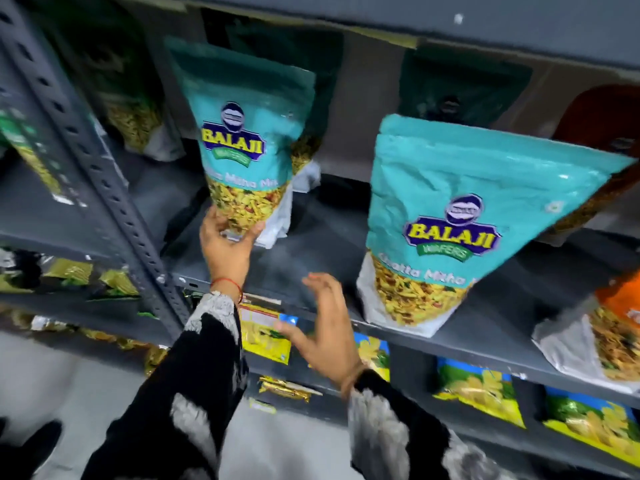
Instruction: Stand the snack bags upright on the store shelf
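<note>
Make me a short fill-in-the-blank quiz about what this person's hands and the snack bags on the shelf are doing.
1. The left hand holds the tall teal plastic snack bag by its ____ end.
2. The right hand is open and holds ____.
3. The wide teal plastic snack bag stands near the front edge of the dark grey metal shelf, to the ____ of the held bag.
4. The large brand word printed on both teal bags is ____.

Missing words: bottom; nothing; right; BALAJI

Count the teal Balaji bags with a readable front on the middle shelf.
2. One teal bag is gripped at its bottom by the left hand; the other stands at the shelf front, right. Dark bags behind may be more; unclear. Right hand is empty.
</note>
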